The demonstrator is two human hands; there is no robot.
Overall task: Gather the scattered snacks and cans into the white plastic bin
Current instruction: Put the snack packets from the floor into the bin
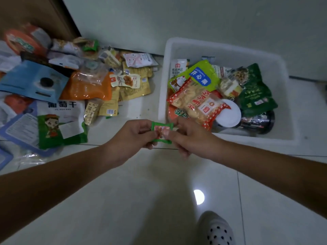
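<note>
Small green-edged snack packet, pinched between left hand and right hand just before white plastic bin; probably light, crinkly, slippery, best gripped by sealed edges.

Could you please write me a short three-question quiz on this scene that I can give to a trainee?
1. True or false: the small green-edged packet is pinched by both the left hand and the right hand.
2. Where is the red polka-dot snack bag? A) inside the white plastic bin; B) on the floor pile; C) under the dotted slipper.
3. Fill in: the blue pouch lies on the person's ____ side of the bin.

Key
1. True: fingers of both hands close on the packet, near the bin's front left corner.
2. A.
3. Left, in the floor pile beside the orange bag.
</note>
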